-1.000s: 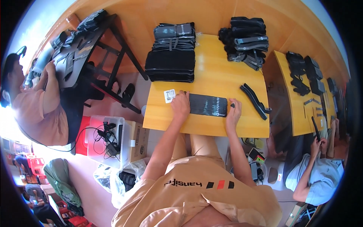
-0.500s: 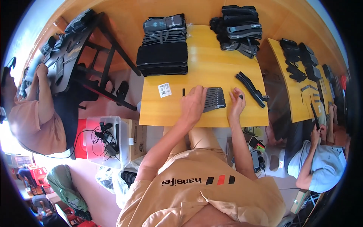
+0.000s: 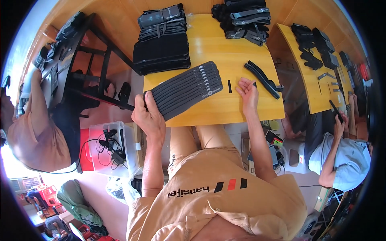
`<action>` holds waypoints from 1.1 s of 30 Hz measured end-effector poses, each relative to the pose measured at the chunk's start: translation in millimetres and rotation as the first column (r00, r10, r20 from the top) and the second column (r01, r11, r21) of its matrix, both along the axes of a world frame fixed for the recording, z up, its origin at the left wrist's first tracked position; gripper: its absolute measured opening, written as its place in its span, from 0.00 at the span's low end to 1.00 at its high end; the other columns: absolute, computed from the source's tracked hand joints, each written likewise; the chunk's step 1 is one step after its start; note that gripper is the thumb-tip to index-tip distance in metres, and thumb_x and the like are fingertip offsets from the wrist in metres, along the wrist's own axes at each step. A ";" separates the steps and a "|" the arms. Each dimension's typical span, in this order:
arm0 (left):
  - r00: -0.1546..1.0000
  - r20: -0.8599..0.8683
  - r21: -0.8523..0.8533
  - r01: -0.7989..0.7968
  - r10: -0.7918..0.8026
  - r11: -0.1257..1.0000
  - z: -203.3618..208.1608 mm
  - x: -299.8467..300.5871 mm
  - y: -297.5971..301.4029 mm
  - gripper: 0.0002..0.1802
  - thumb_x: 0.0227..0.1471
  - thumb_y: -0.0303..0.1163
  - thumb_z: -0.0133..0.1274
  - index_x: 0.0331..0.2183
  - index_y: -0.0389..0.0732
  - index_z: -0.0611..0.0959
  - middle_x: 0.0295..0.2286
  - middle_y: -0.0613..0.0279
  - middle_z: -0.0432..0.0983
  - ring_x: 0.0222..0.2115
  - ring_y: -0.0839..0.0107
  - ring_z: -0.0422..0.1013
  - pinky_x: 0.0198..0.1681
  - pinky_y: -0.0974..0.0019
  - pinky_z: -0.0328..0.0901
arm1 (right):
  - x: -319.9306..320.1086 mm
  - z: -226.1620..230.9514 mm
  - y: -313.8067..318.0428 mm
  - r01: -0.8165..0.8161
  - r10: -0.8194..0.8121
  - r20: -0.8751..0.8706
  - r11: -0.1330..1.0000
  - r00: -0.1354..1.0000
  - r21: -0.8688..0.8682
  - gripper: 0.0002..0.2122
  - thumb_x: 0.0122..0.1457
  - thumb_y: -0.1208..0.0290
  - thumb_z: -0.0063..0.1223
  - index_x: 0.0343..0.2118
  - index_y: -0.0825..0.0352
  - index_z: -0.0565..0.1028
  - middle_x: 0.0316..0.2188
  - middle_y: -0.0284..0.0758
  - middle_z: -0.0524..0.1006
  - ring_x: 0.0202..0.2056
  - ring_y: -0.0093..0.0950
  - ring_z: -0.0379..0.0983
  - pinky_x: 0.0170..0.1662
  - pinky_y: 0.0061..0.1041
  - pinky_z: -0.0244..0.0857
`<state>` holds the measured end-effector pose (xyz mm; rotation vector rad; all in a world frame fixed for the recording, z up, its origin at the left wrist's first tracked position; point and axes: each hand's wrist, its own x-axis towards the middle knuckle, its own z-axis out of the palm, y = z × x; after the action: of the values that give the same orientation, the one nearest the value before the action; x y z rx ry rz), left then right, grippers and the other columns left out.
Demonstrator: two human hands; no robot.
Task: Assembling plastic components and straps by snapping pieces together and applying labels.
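Note:
My left hand (image 3: 150, 114) grips one end of a flat sheet of dark grey ribbed straps (image 3: 187, 90), thumb on top. The straps lie side by side, and small pale marks run across the end away from my hand. The sheet is tilted over the left part of the yellow table (image 3: 237, 110). Above the table's right part, my right hand (image 3: 248, 96) has its fingers stretched and partly apart. A small dark bit shows at one of its fingertips; what it is, I cannot make out. A short thin black strip (image 3: 229, 86) lies left of that hand.
Folded black textile pieces (image 3: 161, 52) are piled at the back left, and bundled straps (image 3: 249, 22) at the back right. Long black curved strips (image 3: 263, 80) lie to the right. A clear bin of cables (image 3: 108, 148) stands on the left. People sit at tables on both sides.
My left hand has lifted the strap sheet off the table and swung it left, toward me. The white label card is out of sight. A thin strip shows near where the sheet lay.

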<state>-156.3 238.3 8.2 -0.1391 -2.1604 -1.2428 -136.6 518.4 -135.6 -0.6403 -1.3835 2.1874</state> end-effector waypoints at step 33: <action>0.732 0.168 0.926 0.112 -0.660 0.361 -51.9 18.0 -2.0 0.22 0.57 0.43 0.41 0.31 0.33 0.78 0.28 0.61 0.76 0.26 0.75 0.72 0.31 0.72 0.68 | 37.4 99.1 -88.0 -0.219 0.174 -0.166 0.924 0.971 -0.313 0.16 0.59 0.56 0.45 0.33 0.66 0.72 0.27 0.27 0.75 0.28 0.17 0.71 0.31 0.18 0.65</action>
<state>-138.3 236.3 -43.7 0.1442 -1.5469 -2.8768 -99.2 430.4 -36.5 -0.4702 -1.0600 2.6028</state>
